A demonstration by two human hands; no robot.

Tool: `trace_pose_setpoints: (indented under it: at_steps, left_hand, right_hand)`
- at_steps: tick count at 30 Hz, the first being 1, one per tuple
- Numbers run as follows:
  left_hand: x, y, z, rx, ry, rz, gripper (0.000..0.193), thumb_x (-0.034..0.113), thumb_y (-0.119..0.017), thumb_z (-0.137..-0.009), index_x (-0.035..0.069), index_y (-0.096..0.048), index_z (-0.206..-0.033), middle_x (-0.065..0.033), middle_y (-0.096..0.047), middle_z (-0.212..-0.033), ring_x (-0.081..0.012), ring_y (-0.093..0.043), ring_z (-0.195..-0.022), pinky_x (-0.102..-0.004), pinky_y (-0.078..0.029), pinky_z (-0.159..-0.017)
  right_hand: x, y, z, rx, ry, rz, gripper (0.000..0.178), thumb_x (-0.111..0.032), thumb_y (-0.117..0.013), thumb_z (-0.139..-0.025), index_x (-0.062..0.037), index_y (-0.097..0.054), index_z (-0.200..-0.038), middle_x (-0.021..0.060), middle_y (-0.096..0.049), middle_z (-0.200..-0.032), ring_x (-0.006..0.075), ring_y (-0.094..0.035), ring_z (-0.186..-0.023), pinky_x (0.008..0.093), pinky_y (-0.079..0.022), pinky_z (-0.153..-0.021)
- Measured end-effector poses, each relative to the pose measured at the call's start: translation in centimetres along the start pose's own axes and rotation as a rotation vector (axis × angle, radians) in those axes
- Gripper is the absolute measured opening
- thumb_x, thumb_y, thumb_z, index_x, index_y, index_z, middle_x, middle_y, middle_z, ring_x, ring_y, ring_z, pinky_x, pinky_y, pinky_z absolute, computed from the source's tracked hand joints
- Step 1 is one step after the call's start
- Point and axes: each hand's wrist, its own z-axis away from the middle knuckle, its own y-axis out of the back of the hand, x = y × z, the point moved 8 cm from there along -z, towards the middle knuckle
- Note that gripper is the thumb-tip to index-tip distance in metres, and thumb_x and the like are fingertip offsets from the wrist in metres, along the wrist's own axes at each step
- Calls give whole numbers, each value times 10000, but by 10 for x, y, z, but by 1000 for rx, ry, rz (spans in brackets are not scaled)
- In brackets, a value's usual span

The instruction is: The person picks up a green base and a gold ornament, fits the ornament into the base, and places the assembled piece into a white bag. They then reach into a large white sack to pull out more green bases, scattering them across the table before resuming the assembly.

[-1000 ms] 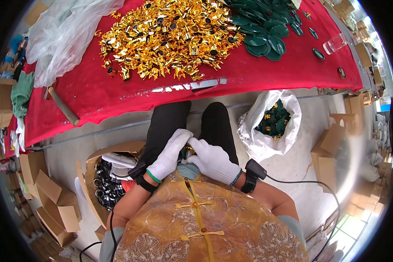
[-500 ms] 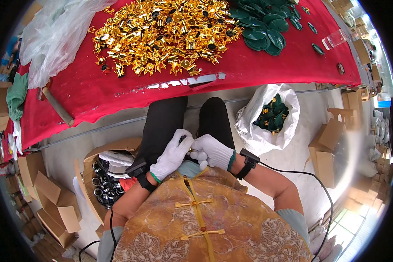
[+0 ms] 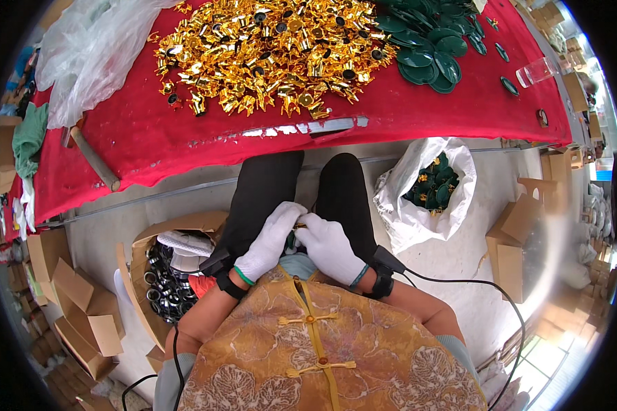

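Note:
Over my lap, my left hand (image 3: 270,241) and my right hand (image 3: 330,248), both in white knitted gloves, meet with curled fingers. Between them shows a small green and gold piece (image 3: 292,239), mostly covered by the gloves. On the red-covered table (image 3: 212,147) lies a big heap of shiny gold crown-like fittings (image 3: 274,61), some with black round ends. Dark green discs (image 3: 432,55) are piled to its right. An open white sack (image 3: 452,222) on the floor at my right contains green discs with gold fittings (image 3: 432,185).
A wooden-handled tool (image 3: 94,159) and a clear plastic bag (image 3: 92,58) lie on the table's left side. A clear cup (image 3: 536,72) lies at its right. At my left, a carton (image 3: 134,288) contains black and silver round parts (image 3: 164,281). Cables run from both wrists.
My right hand has turned so its back faces up more, its fingers closing toward the left hand's fingertips. More green shows between the gloves. The whole view has shifted slightly.

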Motion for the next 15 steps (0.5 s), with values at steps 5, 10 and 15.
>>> trace_pose_setpoints:
  at_steps: [5, 10, 15]
  left_hand:
    - [15, -11, 3, 71, -126, -239, 306, 247, -495, -1106, -20, -599, -1213, -105, -606, -1123, -186, -596, -1051, -306, -476, -941]
    - [7, -3, -2, 55, -80, -25, 292, 224, -483, -1107, -21, -596, -1217, -117, -607, -1135, -199, -596, -1083, -332, -476, -978]
    - [6, -2, 3, -2, 19, 10, 274, 153, -468, -1069, -31, -600, -1223, -167, -611, -1149, -285, -609, -1116, -370, -484, -1003]
  right_hand:
    - [53, -31, 20, -486, -1026, -1170, 235, -195, -623, -1015, -9, -620, -870, 43, -598, -747, 143, -562, -519, 328, -481, -439]
    - [23, -6, 6, -478, -405, -541, 281, -267, -671, -1000, 1, -609, -1059, 156, -674, -913, 280, -686, -657, 403, -565, -558]
    - [11, -11, 11, -355, -36, 161, 478, -290, -700, -973, -53, -494, -1334, 212, -669, -1059, 426, -709, -860, 499, -585, -694]
